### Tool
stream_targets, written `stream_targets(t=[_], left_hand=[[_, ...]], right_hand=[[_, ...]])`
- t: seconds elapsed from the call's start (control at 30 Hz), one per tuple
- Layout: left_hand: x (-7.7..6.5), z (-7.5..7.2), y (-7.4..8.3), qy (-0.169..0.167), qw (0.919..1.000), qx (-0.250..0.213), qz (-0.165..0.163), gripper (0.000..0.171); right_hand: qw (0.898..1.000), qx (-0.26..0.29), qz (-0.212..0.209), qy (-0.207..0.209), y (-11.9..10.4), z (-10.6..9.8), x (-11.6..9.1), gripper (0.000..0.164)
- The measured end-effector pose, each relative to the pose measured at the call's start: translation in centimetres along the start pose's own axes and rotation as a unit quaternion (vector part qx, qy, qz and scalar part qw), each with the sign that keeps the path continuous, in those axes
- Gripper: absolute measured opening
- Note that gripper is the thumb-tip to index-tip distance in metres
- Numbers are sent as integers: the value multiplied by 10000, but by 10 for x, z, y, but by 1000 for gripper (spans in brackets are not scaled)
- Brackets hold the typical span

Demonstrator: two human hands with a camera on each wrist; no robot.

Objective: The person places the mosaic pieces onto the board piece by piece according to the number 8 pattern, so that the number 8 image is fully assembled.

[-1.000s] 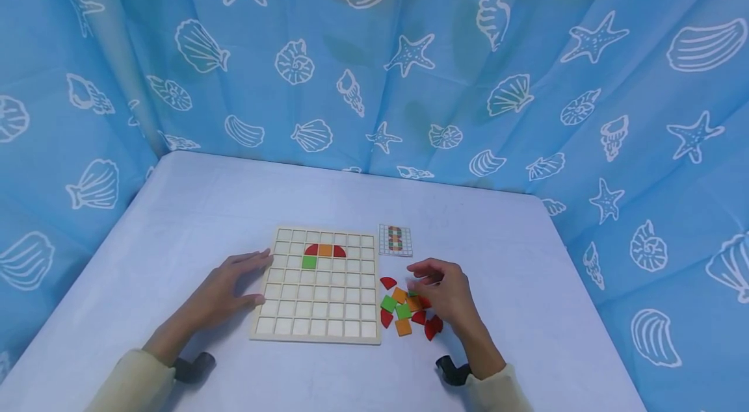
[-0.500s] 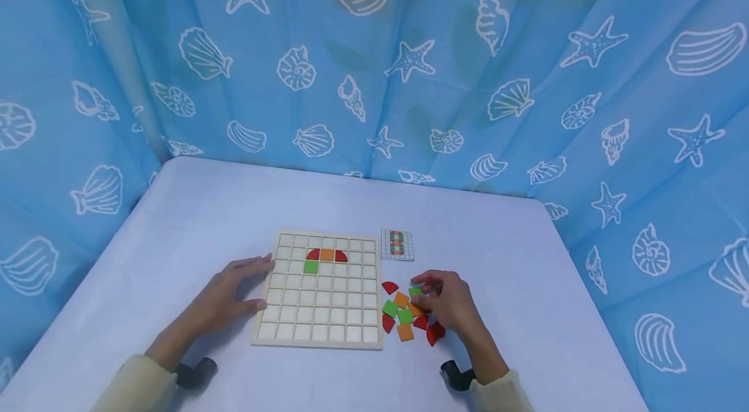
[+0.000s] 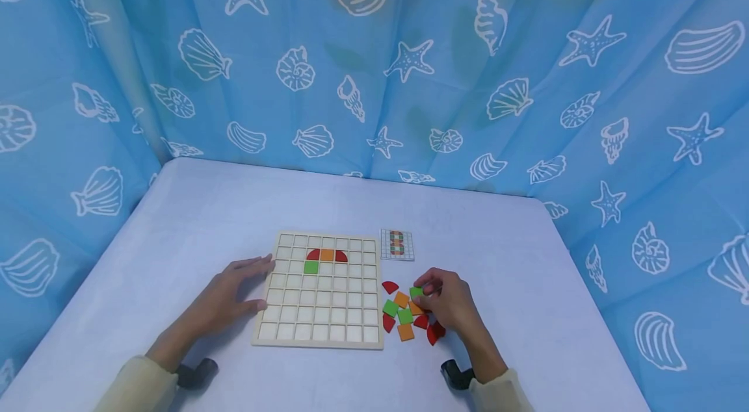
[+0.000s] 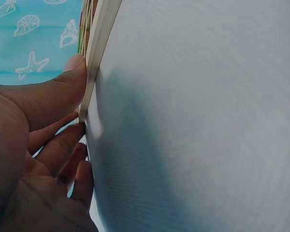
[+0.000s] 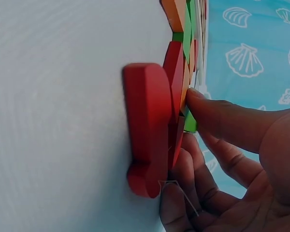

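Note:
A pale wooden grid board (image 3: 320, 298) lies on the table. Near its far side sit two red quarter-round tiles with an orange square tile (image 3: 327, 255) between them and a green square tile (image 3: 311, 267) below the left one. My left hand (image 3: 225, 292) rests along the board's left edge; in the left wrist view its thumb (image 4: 63, 89) and fingertips touch the rim. To the right of the board, my right hand (image 3: 450, 298) pinches a green square tile (image 3: 416, 293) between thumb and index finger, low over the loose tiles. In the right wrist view, that green tile (image 5: 190, 123) is partly hidden.
Loose red, orange and green tiles lie in a cluster beside the board, such as an orange square (image 3: 406, 333) and a red quarter-round (image 3: 390, 287). Behind them lies a small printed pattern card (image 3: 397, 245). A blue shell-patterned curtain (image 3: 374, 74) borders the table.
My right hand has moved slightly, its thumb and index finger closing on the green tile at the cluster's far side. My left hand keeps its place at the board; the head view has shifted a little.

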State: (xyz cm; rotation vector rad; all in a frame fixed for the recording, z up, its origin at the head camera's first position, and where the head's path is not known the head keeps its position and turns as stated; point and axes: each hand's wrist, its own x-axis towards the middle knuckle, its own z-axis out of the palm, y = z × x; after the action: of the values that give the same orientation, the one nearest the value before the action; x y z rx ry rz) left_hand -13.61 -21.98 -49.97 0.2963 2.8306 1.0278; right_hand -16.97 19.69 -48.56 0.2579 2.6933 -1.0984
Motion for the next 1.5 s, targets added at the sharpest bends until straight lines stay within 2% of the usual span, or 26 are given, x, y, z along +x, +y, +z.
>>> stream_targets(t=[0.43,0.77,1.07,1.5], left_hand=[[1,0,0,17,10000,18,95,78],[-1,-1,-1,36,9999,0,169,78],[0,1,-2,43,9999,27,158,78],[0,0,2,25,10000,42,46,78]], right_hand=[[9969,706,-271,237,-2,-1,-1,20],[9917,1087,-568,390,-17,10,1,18],[9901,1132,-809,189,-38,23,1,16],[9835,1280,-1277,-97,-51,39,8,14]])
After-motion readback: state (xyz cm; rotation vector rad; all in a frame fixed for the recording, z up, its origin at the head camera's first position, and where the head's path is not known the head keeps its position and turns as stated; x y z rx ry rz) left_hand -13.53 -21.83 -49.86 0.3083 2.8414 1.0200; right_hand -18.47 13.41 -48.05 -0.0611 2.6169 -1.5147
